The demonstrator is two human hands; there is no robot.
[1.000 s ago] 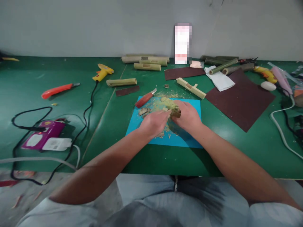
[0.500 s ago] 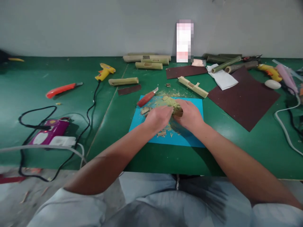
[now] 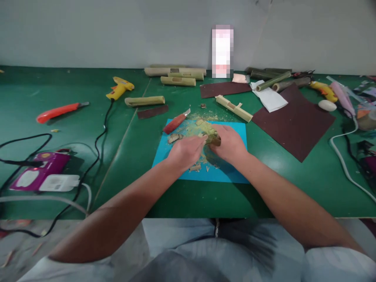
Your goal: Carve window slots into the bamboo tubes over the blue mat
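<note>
My right hand is closed round a short greenish-brown bamboo piece above a blue sheet. Pinched fingers of my left hand meet the left side of that piece; whatever lies between them is too small to make out. Yellow-green shavings and crumbs are strewn over the sheet. On its upper left corner rests a carving knife with a red-brown handle, its blade pointing away. Rough chips lie beside my left hand, and a small bamboo chip sits below it.
Cut bamboo tubes lie along the back, with a notched one nearer. Brown sandpaper is at right. A yellow glue gun, a red-handled knife and a purple power strip with cords occupy the left.
The view has shifted slightly, so most things appear further left. Both hands stay together at the bamboo piece, with only a small shift in their pose.
</note>
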